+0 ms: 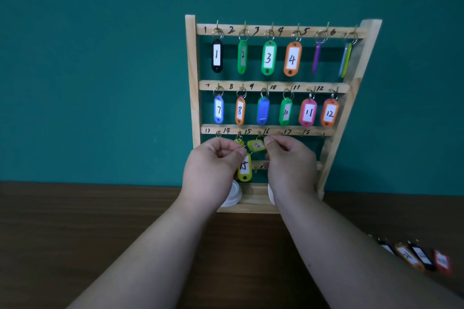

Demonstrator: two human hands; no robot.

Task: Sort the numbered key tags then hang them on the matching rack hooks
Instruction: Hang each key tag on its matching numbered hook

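A yellow tag marked 15 hangs upright from the fingertips of the left hand, which pinches its ring between thumb and forefinger, just below the third rail of the rack. Beside it a second yellow tag lies tilted almost sideways under the numbers 15 and 16. The right hand pinches it at the ring end, fingers curled in tight. The two hands nearly meet in front of the rack's lower half.

A small yellow tag already hangs under 14, and the ring under 13 shows only above the left knuckles. The second rail is full: blue 7, orange 8, a blue tag with its back turned, green 10, pink 11, orange 12. On the top rail hang black 1, green 2, green 3 and orange 4, then a purple one and a blue-and-lime pair, all edge-on, so their numbers cannot be read.

The wooden rack stands at the far edge of the desk, against a teal wall. Two white round things sit at its base, half hidden by the wrists. Near the desk's right edge lie loose tags in a row — black, orange, black, red — their numbers blurred.
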